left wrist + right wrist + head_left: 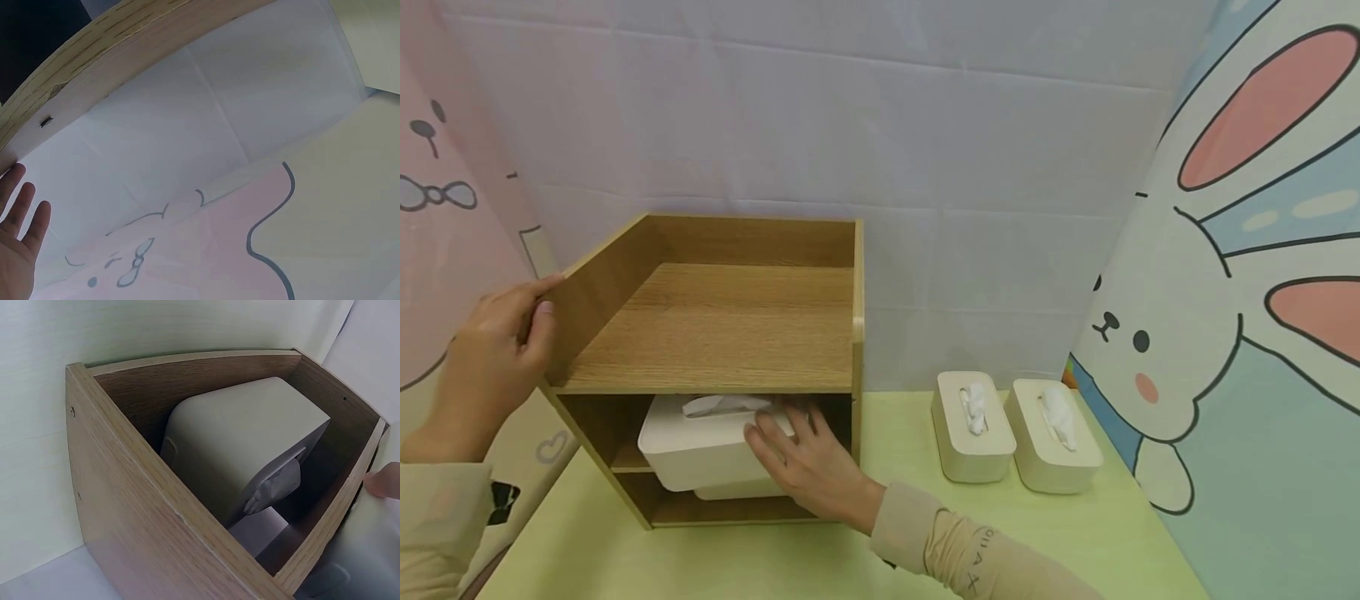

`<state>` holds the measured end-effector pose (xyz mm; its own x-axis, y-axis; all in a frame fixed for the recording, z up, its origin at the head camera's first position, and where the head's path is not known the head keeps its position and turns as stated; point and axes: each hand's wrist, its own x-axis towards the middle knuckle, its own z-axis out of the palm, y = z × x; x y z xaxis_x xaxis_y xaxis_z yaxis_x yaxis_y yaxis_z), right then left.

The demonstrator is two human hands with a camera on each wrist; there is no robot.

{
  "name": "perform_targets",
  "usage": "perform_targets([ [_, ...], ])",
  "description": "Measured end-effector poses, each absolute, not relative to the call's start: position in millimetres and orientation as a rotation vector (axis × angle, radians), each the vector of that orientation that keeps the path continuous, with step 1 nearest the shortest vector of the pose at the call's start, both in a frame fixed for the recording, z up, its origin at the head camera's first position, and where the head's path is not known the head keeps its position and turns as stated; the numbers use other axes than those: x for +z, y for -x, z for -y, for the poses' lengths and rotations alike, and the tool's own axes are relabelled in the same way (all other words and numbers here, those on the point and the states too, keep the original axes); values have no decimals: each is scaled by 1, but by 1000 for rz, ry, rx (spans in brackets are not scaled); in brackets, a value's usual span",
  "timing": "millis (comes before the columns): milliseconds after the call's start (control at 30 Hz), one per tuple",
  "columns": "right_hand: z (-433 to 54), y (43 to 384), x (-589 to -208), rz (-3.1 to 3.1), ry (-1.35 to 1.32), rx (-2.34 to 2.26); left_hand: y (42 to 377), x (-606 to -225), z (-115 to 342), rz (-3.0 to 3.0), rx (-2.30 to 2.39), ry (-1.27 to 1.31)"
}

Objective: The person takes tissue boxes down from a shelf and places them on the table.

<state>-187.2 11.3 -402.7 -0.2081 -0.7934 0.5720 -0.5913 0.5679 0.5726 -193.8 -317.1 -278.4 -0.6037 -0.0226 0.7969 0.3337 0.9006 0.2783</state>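
A two-tier wooden shelf unit (722, 325) stands on the table. A white tissue box (715, 454) with tissue poking from its top sits in the upper compartment, its front jutting past the shelf edge. My right hand (820, 467) presses on the box's right front with fingers spread and mostly straight. A second tissue box (240, 434) lies in the lower compartment; from the head, the upper box covers most of it. My left hand (497, 358) rests against the outside of the shelf unit's left panel, its extended fingers (22, 206) touching near the edge.
Two more white tissue boxes (973, 429) stand side by side on the pale green table (910, 533), right of the shelf unit. A white cloth wall (1000, 167) hangs behind. A curtain with a rabbit drawing (1150, 375) borders the right side.
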Motion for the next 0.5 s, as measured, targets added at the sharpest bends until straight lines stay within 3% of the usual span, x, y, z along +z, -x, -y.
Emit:
perform_targets([
  [500, -19, 177, -392, 1707, -1172, -172, 195, -281, 317, 2168, -503, 218],
])
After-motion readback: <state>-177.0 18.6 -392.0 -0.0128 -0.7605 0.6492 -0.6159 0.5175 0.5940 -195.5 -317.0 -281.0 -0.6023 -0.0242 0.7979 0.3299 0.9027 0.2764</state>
